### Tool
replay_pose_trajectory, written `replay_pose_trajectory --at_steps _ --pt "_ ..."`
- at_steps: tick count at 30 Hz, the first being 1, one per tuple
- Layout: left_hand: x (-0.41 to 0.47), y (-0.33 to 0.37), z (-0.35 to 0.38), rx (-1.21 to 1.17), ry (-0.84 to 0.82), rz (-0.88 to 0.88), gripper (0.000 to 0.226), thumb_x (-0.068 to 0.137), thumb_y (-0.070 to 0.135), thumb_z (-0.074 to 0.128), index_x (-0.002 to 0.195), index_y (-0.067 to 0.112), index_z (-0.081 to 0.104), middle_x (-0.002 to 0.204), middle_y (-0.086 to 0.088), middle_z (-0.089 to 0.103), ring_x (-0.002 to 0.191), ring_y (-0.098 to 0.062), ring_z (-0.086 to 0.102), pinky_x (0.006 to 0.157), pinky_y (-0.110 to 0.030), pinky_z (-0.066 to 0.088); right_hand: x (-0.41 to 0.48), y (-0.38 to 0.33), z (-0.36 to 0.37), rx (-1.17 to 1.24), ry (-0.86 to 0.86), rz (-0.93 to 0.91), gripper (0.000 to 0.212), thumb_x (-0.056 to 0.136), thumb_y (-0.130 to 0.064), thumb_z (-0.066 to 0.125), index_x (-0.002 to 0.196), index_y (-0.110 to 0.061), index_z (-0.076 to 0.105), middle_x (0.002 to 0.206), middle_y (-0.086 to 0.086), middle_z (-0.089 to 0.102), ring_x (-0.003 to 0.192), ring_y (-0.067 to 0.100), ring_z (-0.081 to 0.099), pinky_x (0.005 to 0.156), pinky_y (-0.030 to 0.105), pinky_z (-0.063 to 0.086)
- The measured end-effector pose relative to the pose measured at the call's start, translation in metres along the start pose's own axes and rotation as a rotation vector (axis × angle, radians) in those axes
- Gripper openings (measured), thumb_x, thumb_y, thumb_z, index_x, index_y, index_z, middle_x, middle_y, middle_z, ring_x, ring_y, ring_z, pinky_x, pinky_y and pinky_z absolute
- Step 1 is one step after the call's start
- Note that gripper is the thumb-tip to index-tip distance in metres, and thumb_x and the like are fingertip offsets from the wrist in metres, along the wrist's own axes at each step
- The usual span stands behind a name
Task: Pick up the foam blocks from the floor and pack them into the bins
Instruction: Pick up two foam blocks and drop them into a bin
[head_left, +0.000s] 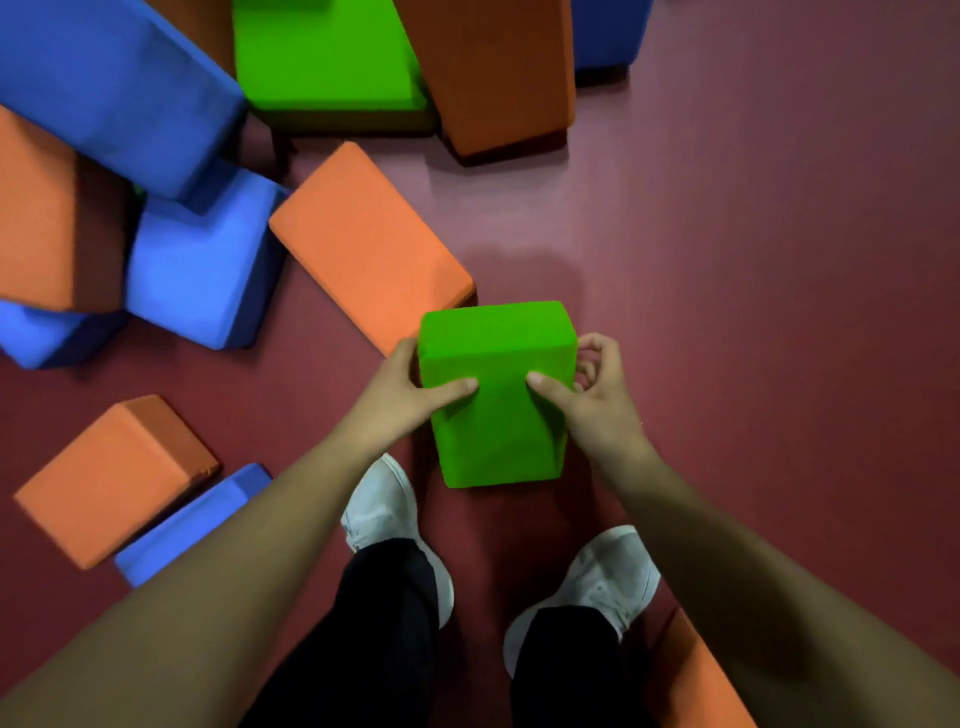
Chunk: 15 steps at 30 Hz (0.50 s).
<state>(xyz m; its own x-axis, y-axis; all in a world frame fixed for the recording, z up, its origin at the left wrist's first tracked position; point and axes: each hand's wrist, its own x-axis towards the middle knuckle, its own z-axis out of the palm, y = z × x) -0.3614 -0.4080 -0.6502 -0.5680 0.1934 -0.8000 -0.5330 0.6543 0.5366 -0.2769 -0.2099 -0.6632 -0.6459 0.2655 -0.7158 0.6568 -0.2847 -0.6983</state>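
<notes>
We hold the green foam block (498, 395) just ahead of the shoes (384, 509), close to an orange block (363, 244) beyond it. The left hand (405, 397) and right hand (597, 400) grip its sides; thumbs dent the top face, and fingers (597, 347) curl round the edges. We cannot tell whether it is clear of the floor (753, 260). No bin is in view.

Risks: the foam yields under the squeeze, so the block may twist or slip. A second orange block (691, 680) beside the right foot could trip us.

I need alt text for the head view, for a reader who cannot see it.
The left hand and right hand grip a green foam block over the red floor; orange blocks and blue blocks lie scattered nearby.
</notes>
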Motion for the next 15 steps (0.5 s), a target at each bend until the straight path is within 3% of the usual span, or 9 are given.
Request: replay_pose_trajectory --at_steps 2,4,5,7,9,12,15 --pt "-0.024 0.004 -0.038 -0.014 0.061 0.076 0.077 0.074 0.021 0.084 0.136 0.024 0.039 0.122 0.006 0.051 0.109 -0.001 0.058 0.08 -0.009 0.046 -0.007 -0.028 0.01 -0.088 -0.167 -0.124 0.053 0.079 -0.002 0.079 0.114 -0.022 0.044 0.12 0.009 0.057 0.103 0.012 0.059 0.083 0.021 0.049" --pt "-0.044 0.009 -0.079 -0.087 -0.023 0.11 0.106 0.07 0.008 0.086 0.147 0.036 0.019 0.124 0.013 0.056 0.105 0.004 0.063 0.083 -0.013 0.051 -0.009 -0.053 0.031 -0.208 -0.313 -0.175 0.058 0.074 -0.019 0.083 0.118 -0.03 0.048 0.119 -0.01 0.06 0.103 0.004 0.058 0.082 0.017 0.046" --pt "-0.054 0.013 -0.099 -0.087 -0.082 0.111 0.111 0.067 0.011 0.089 0.148 0.04 0.018 0.123 0.016 0.06 0.106 0.003 0.064 0.085 -0.016 0.052 -0.01 -0.065 0.044 -0.289 -0.362 -0.178 0.058 0.071 -0.029 0.084 0.117 -0.037 0.05 0.114 -0.018 0.061 0.099 0.001 0.058 0.081 0.017 0.045" --pt "-0.069 0.013 -0.134 0.015 -0.098 0.079 0.094 0.059 0.032 0.092 0.138 0.034 0.041 0.12 0.012 0.064 0.109 -0.006 0.065 0.09 -0.026 0.055 -0.008 -0.08 0.077 -0.413 -0.442 -0.151 0.058 0.063 -0.047 0.083 0.112 -0.047 0.052 0.105 -0.015 0.065 0.088 0.001 0.06 0.078 0.023 0.049" --pt "-0.083 0.009 -0.163 0.116 -0.007 0.043 0.08 0.05 0.051 0.083 0.122 0.031 0.052 0.116 0.006 0.062 0.107 -0.012 0.062 0.093 -0.036 0.053 -0.001 -0.088 0.109 -0.493 -0.498 -0.107 0.059 0.062 -0.057 0.08 0.114 -0.045 0.056 0.102 -0.006 0.067 0.083 0.007 0.06 0.082 0.033 0.053" --pt "-0.102 -0.007 -0.194 0.216 0.23 0.017 0.073 0.05 0.053 0.082 0.111 0.028 0.051 0.107 0.002 0.058 0.096 -0.013 0.059 0.078 -0.031 0.049 0.023 -0.09 0.152 -0.625 -0.366 -0.095 0.054 0.082 -0.049 0.074 0.123 -0.017 0.06 0.116 0.005 0.064 0.102 0.022 0.062 0.097 0.041 0.049" --pt "-0.112 -0.027 -0.204 0.184 0.485 0.014 0.067 0.059 0.038 0.091 0.106 0.023 0.045 0.101 -0.004 0.059 0.086 -0.016 0.057 0.068 -0.035 0.045 0.063 -0.082 0.181 -0.994 -0.072 -0.172 0.074 0.082 -0.048 0.074 0.133 -0.002 0.046 0.129 0.022 0.051 0.12 0.038 0.051 0.104 0.042 0.04"
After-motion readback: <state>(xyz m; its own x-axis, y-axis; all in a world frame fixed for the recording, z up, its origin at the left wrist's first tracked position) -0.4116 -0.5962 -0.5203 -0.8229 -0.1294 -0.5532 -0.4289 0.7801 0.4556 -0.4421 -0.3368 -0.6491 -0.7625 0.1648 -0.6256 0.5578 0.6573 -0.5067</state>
